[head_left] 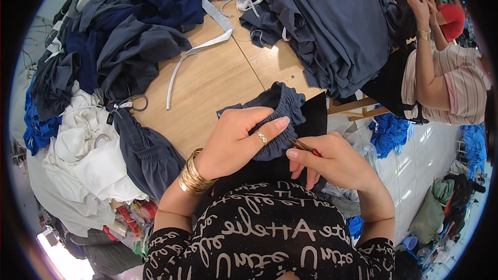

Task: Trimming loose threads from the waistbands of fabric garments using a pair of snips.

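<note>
A dark grey-blue garment with a gathered elastic waistband (282,106) is bunched up at the table's near edge, in front of my body. My left hand (244,137), with a ring and gold bangles, grips it, the thumb lying across the gathers. Close by on the right, my right hand (332,162) is closed around small thread snips (306,147) with a bit of red on them. Their tips point left and reach the gathered edge; whether they touch a thread is too small to tell.
Dark grey garments (332,26) are heaped at the far right of the wooden table (212,80). Navy and grey clothes (140,31) fill the far left, above white cloth (88,150). A white strip (202,46) lies mid-table. At right stands another person (441,80); blue bundles (390,134) lie on the floor.
</note>
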A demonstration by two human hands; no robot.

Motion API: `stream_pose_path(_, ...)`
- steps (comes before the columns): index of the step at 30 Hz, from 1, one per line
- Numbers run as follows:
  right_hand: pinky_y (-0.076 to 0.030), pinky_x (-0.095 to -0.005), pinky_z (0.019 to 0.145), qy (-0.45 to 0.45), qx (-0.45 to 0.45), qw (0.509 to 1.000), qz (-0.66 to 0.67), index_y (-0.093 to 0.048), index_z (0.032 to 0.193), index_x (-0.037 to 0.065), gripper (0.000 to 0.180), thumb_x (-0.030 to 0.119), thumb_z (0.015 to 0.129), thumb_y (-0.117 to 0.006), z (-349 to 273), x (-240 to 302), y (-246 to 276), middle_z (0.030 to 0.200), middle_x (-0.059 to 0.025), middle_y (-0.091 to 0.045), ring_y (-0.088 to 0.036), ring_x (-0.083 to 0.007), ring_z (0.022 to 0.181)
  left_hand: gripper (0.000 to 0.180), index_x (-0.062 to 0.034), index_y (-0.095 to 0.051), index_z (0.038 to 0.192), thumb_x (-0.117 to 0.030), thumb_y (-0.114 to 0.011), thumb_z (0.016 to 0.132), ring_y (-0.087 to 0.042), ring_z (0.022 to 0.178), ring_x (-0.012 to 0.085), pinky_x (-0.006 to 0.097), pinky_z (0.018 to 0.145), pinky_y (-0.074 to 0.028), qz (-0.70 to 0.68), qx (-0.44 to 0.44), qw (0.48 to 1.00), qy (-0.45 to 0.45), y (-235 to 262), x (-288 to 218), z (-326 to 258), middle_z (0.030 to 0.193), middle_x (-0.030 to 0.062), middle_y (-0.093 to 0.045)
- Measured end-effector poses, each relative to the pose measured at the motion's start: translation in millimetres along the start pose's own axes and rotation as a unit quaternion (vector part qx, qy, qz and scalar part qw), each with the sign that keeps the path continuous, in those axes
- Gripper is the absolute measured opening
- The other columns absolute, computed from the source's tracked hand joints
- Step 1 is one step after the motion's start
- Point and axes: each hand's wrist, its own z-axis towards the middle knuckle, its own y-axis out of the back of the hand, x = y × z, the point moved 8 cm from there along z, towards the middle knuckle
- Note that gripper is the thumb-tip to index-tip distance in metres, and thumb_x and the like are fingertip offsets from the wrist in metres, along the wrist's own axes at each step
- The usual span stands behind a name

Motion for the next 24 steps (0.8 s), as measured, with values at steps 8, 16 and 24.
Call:
stream_pose_path(8, -0.045, -0.0215, 0.045, 0.001, 0.003, 1.000, -0.017, -0.059, 0.076, -0.003, 0.032, 0.025, 0.091, -0.052, 0.2, 1.9, 1.1, 0.066, -0.0096, -0.063, -0.062, -0.0147, 0.051, 0.032, 0.0025, -0.051, 0.071, -0.024, -0.056, 0.088, -0.035, 0.050, 0.0203, 0.029, 0.049, -0.035, -0.016, -0.004, 1.000, 0.003, -0.9, 0.7, 0.2, 0.056, 0.0121, -0.042)
stream_pose_path(16, -0.045, -0.0209, 0.045, -0.009, 0.017, 1.000, 0.022, -0.059, 0.078, -0.003, 0.031, 0.024, 0.091, -0.052, 2.1, -0.6, 0.7, 0.066, -0.0103, -0.063, -0.062, -0.0145, 0.050, 0.033, 0.0029, -0.051, 0.072, -0.025, -0.055, 0.089, -0.034, 0.051, 0.0157, 0.027, 0.049, -0.035, -0.030, -0.006, 1.000, 0.002, -2.4, 6.4, 0.6, 0.056, 0.0104, -0.043)
stream_pose_path(24, -0.044, -0.0205, 0.043, 0.019, 0.056, 0.985, 0.160, -0.060, 0.077, -0.003, 0.033, 0.026, 0.091, -0.052, 4.2, -5.5, -5.1, 0.065, -0.0102, -0.062, -0.059, -0.0136, 0.047, 0.030, 0.0038, -0.057, 0.081, -0.025, -0.054, 0.090, -0.038, 0.058, 0.0049, 0.022, 0.052, -0.037, -0.159, -0.019, 0.987, 0.021, -2.7, 6.0, -0.9, 0.059, 0.0018, -0.049)
